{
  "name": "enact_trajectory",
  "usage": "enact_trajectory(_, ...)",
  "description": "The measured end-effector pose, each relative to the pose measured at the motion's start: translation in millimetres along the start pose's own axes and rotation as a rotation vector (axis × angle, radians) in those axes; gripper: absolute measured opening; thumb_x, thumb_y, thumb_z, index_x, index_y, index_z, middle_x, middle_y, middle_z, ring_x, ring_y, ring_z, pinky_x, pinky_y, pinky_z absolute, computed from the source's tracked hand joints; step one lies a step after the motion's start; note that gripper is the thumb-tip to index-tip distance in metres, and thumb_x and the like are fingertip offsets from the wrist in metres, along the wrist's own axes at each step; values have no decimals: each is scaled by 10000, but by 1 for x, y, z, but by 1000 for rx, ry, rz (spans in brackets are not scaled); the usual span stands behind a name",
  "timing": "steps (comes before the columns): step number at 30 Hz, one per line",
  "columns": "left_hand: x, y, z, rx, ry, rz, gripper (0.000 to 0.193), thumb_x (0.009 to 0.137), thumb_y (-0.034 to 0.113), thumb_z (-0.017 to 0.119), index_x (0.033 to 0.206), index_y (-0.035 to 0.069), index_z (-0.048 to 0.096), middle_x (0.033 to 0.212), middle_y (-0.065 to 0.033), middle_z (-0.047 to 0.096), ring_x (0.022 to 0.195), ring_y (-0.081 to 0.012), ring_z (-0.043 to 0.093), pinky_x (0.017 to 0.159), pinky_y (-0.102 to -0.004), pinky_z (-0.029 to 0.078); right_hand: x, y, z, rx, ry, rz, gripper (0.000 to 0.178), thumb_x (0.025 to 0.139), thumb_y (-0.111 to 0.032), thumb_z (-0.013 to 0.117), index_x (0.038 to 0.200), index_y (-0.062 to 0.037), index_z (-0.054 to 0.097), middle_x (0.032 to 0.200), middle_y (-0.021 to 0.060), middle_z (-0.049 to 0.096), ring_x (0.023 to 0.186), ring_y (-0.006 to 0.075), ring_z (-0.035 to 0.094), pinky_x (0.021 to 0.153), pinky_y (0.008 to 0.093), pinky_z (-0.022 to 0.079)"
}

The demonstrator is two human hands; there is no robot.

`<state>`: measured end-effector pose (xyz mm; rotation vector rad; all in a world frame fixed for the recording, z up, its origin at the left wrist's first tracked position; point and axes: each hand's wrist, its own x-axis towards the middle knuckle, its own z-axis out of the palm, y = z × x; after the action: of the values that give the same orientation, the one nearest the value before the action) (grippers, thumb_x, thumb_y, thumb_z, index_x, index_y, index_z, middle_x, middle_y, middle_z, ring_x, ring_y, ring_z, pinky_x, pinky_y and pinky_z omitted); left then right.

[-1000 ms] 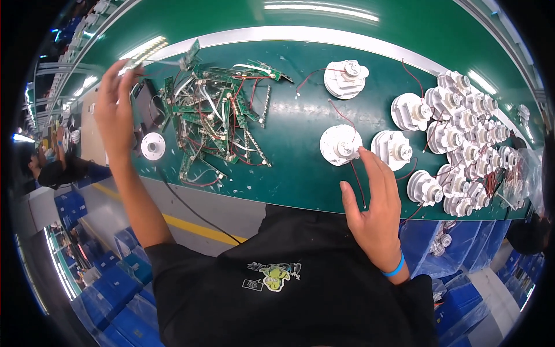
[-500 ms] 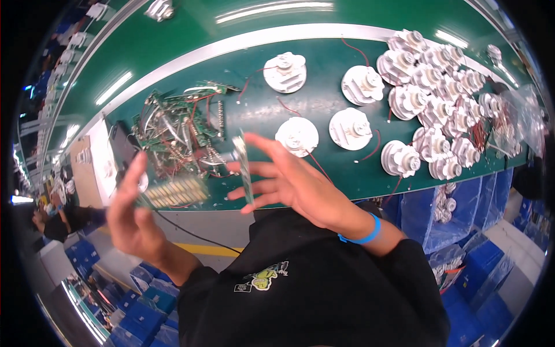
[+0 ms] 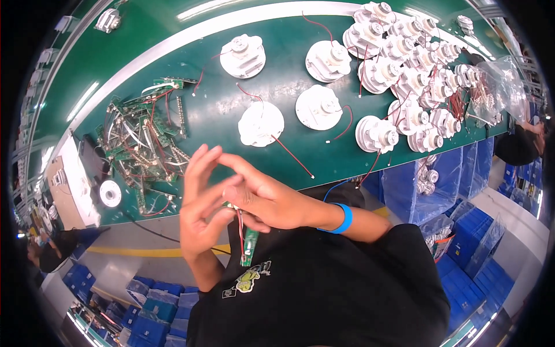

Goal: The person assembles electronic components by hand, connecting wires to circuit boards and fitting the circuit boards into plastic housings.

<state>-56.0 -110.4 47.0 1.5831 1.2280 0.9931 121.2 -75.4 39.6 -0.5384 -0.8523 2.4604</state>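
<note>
In front of my chest, my right hand (image 3: 266, 196) is closed on a narrow green circuit board (image 3: 250, 246). The board's lower end hangs below the fingers, with red and white wires running along it; its upper end is hidden by the hands. My left hand (image 3: 199, 217) meets the right one from the left. Its thumb and forefinger come together by the board's top end, near a small pale part; what lies between them is mostly hidden. The left hand's other fingers point upward, slightly blurred. A blue band (image 3: 343, 220) circles my right wrist.
A tangled pile of green circuit boards (image 3: 141, 133) lies on the green table at left, near a white disc (image 3: 110, 193). Several round white motor-like units (image 3: 261, 124) with red leads stand mid-table. More crowd the right, beside clear plastic bags (image 3: 503, 87). Blue lined bins (image 3: 422, 191) stand below the edge.
My hands were apart and have come together, the left moving right. The circuit board now points down below the right hand. The whole view has shifted, and a blurred yellowish strip by my left hand no longer shows.
</note>
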Motion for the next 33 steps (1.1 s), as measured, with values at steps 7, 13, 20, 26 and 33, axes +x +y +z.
enact_trajectory(7, -9, -19, 0, -43, -125, 117, 347, 765, 404, 745, 972, 128, 782, 1440, -196, 467, 1443, -451, 171, 1137, -594, 135, -2, -22, -13, -98, -135, 230, 888, 994, -317, 555, 1524, -121, -130, 963, 173, 660, 426, 132, 559, 341, 215, 403)
enact_trajectory(13, -7, -26, -2, -219, 22, 143, 410, 654, 482, 803, 830, 114, 760, 1201, -133, 659, 1358, -416, 385, 1144, -635, 89, 1, -45, -7, -518, -38, 86, 766, 880, -295, 719, 1440, -41, 263, 1004, 167, 647, 621, 189, 662, 517, 280, 524)
enact_trajectory(20, -16, -41, -15, -653, 285, 95, 528, 805, 447, 764, 1002, -7, 579, 889, -206, 710, 1030, -382, 661, 1049, -620, 368, 41, -92, -12, -1817, 646, -377, 234, 749, -193, 790, 854, -14, 681, 717, 127, 654, 691, 296, 654, 620, 371, 519)
enact_trajectory(26, -2, -49, 1, -707, 379, 160, 481, 833, 409, 736, 992, -20, 591, 959, -201, 690, 1096, -410, 600, 963, -520, 438, 79, -81, -39, -2049, 665, 39, 215, 783, -205, 740, 846, -6, 688, 701, 179, 656, 687, 353, 660, 603, 426, 513)
enact_trajectory(33, 5, -37, 12, -1005, 277, -36, 396, 907, 333, 643, 1031, -26, 534, 944, -257, 667, 769, -329, 693, 838, -508, 544, 49, -104, -21, -1328, 622, -344, 166, 846, -91, 712, 982, 4, 709, 825, 111, 725, 747, 166, 697, 658, 270, 526)
